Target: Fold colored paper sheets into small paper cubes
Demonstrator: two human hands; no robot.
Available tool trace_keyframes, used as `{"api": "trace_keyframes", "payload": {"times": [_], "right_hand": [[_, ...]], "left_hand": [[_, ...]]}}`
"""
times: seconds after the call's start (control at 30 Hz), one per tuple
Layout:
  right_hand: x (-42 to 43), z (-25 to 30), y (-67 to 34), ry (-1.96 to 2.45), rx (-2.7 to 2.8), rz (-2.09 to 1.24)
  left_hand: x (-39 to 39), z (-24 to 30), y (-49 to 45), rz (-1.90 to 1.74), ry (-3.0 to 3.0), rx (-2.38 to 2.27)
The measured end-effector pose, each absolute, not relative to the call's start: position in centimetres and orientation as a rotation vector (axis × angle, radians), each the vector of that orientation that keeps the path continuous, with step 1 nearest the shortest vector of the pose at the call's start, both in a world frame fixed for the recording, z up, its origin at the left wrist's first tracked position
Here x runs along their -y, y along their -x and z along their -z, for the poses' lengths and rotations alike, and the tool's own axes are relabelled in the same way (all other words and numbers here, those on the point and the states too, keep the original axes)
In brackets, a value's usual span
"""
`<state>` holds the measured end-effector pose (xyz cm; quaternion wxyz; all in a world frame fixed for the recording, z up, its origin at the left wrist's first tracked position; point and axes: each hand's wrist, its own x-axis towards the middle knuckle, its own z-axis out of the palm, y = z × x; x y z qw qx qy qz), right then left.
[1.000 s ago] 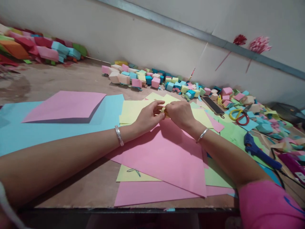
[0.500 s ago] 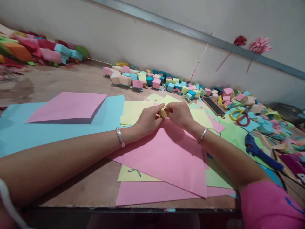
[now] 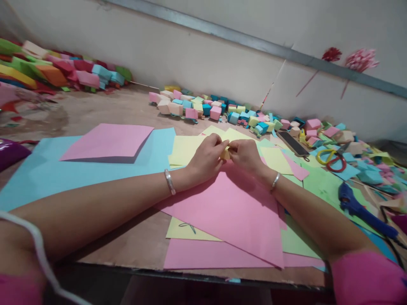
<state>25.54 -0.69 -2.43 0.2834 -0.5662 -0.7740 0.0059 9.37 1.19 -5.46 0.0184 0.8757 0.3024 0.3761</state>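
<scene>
Between my fingertips is a small folded yellow paper piece, partly hidden by the fingers. My left hand pinches it from the left, and my right hand grips its right side with curled fingers. Both hands are close together above a large pink paper sheet. Pale yellow sheets lie just behind and beside the hands. Under the pink sheet, a yellow sheet with a drawn loop shape sticks out near the table edge.
Small folded paper boxes line the wall. To the right are a phone, scissors and a blue glue gun. Leftward, a pink sheet lies on a light blue sheet. A white cable hangs at lower left.
The whole view has shifted, so the scene sits slightly further right. Both hands still hold the yellow paper piece, whose angle between the fingers has changed a little.
</scene>
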Motion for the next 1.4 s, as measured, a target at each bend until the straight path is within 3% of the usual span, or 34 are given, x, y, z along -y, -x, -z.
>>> {"api": "trace_keyframes", "payload": {"times": [0.4, 0.53, 0.8, 1.07, 1.23, 1.4], "right_hand": [[0.7, 2.7, -25.5, 1.547, 2.343, 0.292], [0.0, 2.9, -25.4, 1.545, 2.401, 0.157], [-0.2, 0.6, -25.8, 1.59, 2.187, -0.021], [0.7, 3.6, -29.1, 1.723, 1.966, 0.252], [1.4, 6.2, -28.7, 1.628, 2.044, 0.308], [1.7, 5.4, -29.1, 1.549, 1.992, 0.374]], "left_hand": [[-0.2, 5.2, -9.0, -0.958, -2.657, -1.132], [-0.3, 5.1, -9.0, -0.905, -2.654, -1.147], [-1.1, 5.1, -9.3, -1.106, -2.414, -1.105], [-2.2, 5.5, -9.6, -1.314, -2.112, -0.973], [-2.4, 5.7, -9.5, -1.277, -2.072, -0.866], [-2.4, 5.6, -9.6, -1.188, -2.064, -0.789]]}}
